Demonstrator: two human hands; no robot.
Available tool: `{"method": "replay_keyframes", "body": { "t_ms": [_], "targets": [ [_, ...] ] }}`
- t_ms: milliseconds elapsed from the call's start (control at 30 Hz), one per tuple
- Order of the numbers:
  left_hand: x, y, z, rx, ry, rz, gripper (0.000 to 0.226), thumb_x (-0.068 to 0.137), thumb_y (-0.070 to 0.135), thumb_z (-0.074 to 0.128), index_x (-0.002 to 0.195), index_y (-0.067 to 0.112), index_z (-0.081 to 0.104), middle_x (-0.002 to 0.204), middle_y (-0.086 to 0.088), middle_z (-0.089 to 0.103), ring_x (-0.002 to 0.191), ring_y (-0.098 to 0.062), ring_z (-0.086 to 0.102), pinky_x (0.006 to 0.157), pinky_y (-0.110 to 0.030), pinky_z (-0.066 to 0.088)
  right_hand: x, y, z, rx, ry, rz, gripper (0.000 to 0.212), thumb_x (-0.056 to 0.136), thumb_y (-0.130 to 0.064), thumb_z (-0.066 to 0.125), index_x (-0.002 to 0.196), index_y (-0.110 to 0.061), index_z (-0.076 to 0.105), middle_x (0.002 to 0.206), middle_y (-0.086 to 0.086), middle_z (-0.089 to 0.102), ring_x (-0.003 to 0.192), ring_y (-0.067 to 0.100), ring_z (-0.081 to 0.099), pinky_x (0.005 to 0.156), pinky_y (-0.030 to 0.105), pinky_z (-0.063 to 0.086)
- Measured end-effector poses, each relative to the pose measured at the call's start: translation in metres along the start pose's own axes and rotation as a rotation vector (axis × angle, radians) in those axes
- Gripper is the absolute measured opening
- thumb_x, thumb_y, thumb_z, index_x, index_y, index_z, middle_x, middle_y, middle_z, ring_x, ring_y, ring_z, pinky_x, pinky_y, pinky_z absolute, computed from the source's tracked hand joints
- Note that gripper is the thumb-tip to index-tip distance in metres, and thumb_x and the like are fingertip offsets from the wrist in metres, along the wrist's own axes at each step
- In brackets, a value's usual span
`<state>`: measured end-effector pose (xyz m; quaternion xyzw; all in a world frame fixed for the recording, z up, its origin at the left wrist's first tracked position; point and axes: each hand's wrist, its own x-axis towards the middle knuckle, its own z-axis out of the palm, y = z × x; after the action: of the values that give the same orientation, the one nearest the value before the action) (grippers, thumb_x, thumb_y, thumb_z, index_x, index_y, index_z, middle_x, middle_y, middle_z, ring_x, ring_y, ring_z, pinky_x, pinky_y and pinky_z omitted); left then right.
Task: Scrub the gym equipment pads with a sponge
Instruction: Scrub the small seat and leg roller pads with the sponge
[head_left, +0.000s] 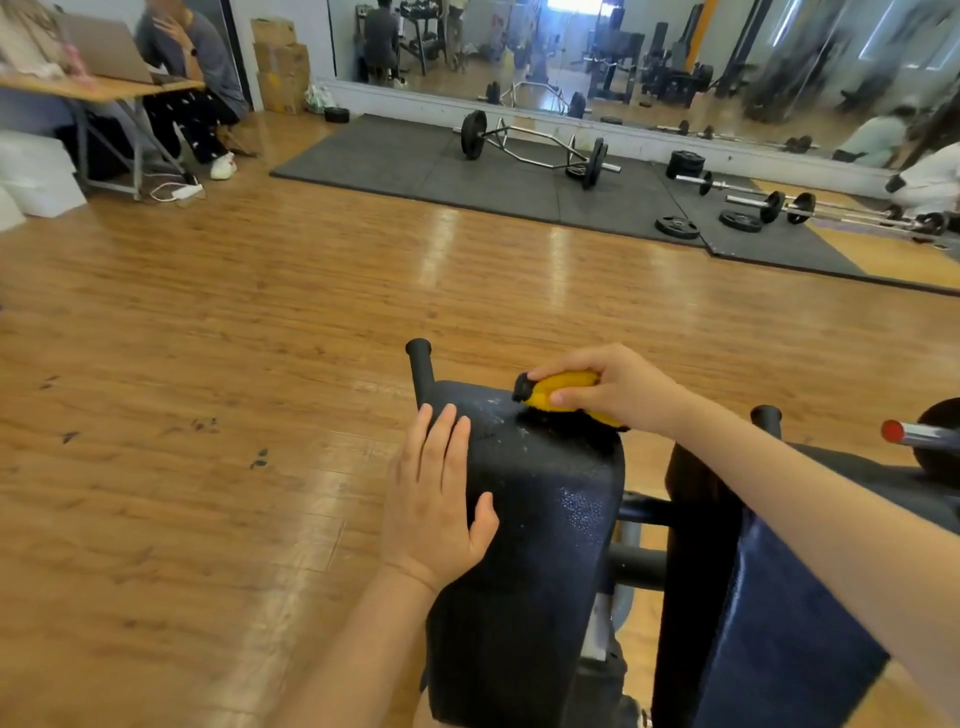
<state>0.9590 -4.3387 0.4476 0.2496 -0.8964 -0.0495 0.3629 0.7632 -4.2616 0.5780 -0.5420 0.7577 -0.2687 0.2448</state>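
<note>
A: Head view. We note the right hand (618, 389) curled round a yellow sponge (558, 396), pressing it on the far top edge of the black pad (540, 499).

B: We log the left hand (434, 499) flat, fingers straight, resting on the pad's left edge. Wet specks show on the pad. Wooden floor (234, 364) lies beyond.

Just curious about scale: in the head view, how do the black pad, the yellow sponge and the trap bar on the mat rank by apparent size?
1. black pad
2. trap bar, though distance shrinks it
3. yellow sponge
</note>
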Motion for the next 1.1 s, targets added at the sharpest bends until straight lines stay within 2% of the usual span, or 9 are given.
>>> {"method": "replay_keyframes", "body": {
  "t_ms": [133, 267, 333, 433, 567, 767, 867, 1000, 1100],
  "targets": [
    [-0.001, -0.002, 0.003, 0.001, 0.015, 0.021, 0.067, 0.078, 0.033, 0.046, 0.136, 0.002, 0.034, 0.145, -0.015, 0.032, 0.138, -0.034, 0.026, 0.111, -0.036, 0.021, 0.057, -0.019, 0.017, -0.002, -0.045, -0.084, 0.030, 0.087, -0.015, 0.062, 0.112, -0.031, 0.062, 0.114, -0.007, 0.058, 0.103, 0.008, 0.051, 0.085, 0.014, 0.040],
    [0.000, -0.002, 0.002, -0.003, 0.029, 0.033, 0.068, 0.077, 0.032, 0.047, 0.137, 0.001, 0.034, 0.145, -0.015, 0.031, 0.138, -0.034, 0.026, 0.113, -0.040, 0.023, 0.082, -0.014, 0.043, -0.002, -0.271, -0.152, 0.033, 0.089, -0.017, 0.060, 0.114, -0.039, 0.058, 0.126, 0.001, 0.060, 0.116, 0.020, 0.054, 0.103, 0.034, 0.039],
    [0.000, -0.003, 0.003, -0.012, 0.026, 0.035, 0.068, 0.077, 0.031, 0.048, 0.137, 0.002, 0.034, 0.145, -0.015, 0.031, 0.139, -0.034, 0.025, 0.113, -0.041, 0.024, 0.080, -0.003, 0.037, 0.030, -0.299, -0.126, 0.033, 0.090, -0.017, 0.058, 0.116, -0.037, 0.057, 0.128, 0.001, 0.059, 0.119, 0.020, 0.053, 0.104, 0.030, 0.038],
    [0.000, -0.002, 0.002, -0.025, 0.027, 0.041, 0.068, 0.077, 0.030, 0.048, 0.137, 0.001, 0.034, 0.145, -0.016, 0.031, 0.139, -0.035, 0.025, 0.114, -0.041, 0.025, 0.066, 0.018, 0.024, 0.087, -0.259, -0.086, 0.034, 0.089, -0.011, 0.059, 0.119, -0.027, 0.060, 0.126, -0.002, 0.060, 0.119, 0.017, 0.053, 0.095, 0.014, 0.038],
    [0.001, -0.002, 0.003, -0.037, 0.060, 0.064, 0.066, 0.078, 0.028, 0.046, 0.136, 0.000, 0.034, 0.144, -0.017, 0.031, 0.138, -0.036, 0.025, 0.118, -0.037, 0.018, 0.039, 0.045, 0.008, 0.124, -0.167, -0.012, 0.031, 0.088, -0.005, 0.059, 0.115, -0.019, 0.063, 0.123, -0.003, 0.061, 0.118, 0.016, 0.054, 0.100, 0.021, 0.036],
    [0.001, -0.003, 0.003, -0.037, 0.062, 0.071, 0.065, 0.079, 0.029, 0.045, 0.135, 0.000, 0.035, 0.143, -0.017, 0.032, 0.137, -0.037, 0.026, 0.115, -0.040, 0.021, 0.012, 0.053, 0.001, 0.204, -0.045, 0.043, 0.035, 0.088, -0.002, 0.058, 0.090, -0.036, 0.067, 0.111, -0.015, 0.061, 0.113, 0.012, 0.054, 0.095, 0.019, 0.038],
    [0.001, -0.003, 0.003, -0.029, 0.053, 0.066, 0.066, 0.078, 0.029, 0.047, 0.135, -0.001, 0.035, 0.143, -0.018, 0.033, 0.137, -0.037, 0.026, 0.115, -0.040, 0.022, 0.023, 0.027, -0.005, 0.136, -0.037, 0.004, 0.032, 0.088, -0.005, 0.058, 0.101, -0.034, 0.064, 0.114, -0.010, 0.060, 0.110, 0.012, 0.053, 0.082, 0.010, 0.038],
    [0.001, -0.003, 0.003, -0.016, 0.037, 0.049, 0.067, 0.077, 0.030, 0.047, 0.136, 0.000, 0.035, 0.144, -0.017, 0.032, 0.138, -0.036, 0.026, 0.115, -0.039, 0.021, 0.065, -0.018, 0.017, 0.050, -0.059, -0.167, 0.031, 0.089, -0.009, 0.057, 0.112, -0.030, 0.062, 0.122, -0.006, 0.060, 0.113, 0.008, 0.052, 0.100, 0.020, 0.033],
    [0.000, -0.002, 0.002, -0.002, 0.025, 0.039, 0.068, 0.077, 0.031, 0.047, 0.136, 0.001, 0.034, 0.144, -0.016, 0.031, 0.138, -0.035, 0.026, 0.115, -0.039, 0.021, 0.088, -0.026, 0.045, -0.054, -0.215, -0.151, 0.031, 0.092, -0.012, 0.055, 0.119, -0.024, 0.062, 0.122, -0.004, 0.060, 0.109, 0.007, 0.051, 0.100, 0.023, 0.036]
  ]
}}
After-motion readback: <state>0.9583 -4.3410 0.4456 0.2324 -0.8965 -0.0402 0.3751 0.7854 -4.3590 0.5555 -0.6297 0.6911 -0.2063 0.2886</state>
